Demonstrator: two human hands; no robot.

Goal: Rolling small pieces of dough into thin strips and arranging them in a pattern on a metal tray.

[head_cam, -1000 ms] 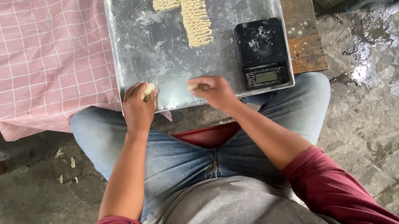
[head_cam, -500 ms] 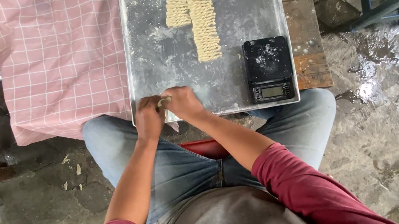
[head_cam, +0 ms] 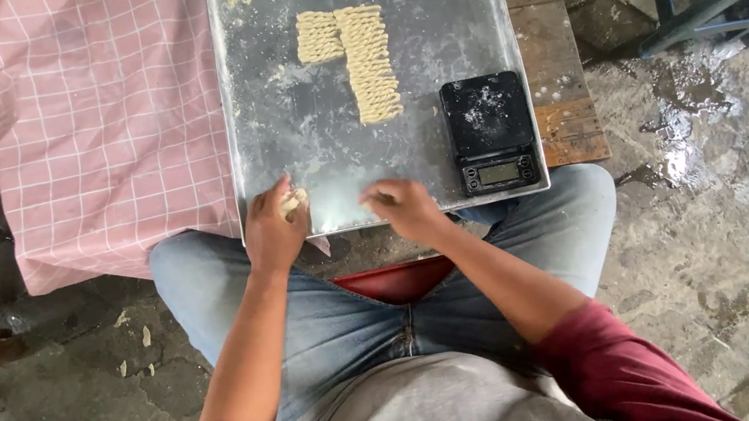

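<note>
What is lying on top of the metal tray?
On the metal tray: rows of twisted dough pieces, a black scale, flour dust, both hands at its near edge. Beneath the scale is hidden.

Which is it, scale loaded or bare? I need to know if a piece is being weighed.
Bare: the black scale carries only flour dust, and the left hand holds the dough piece beside it.
</note>
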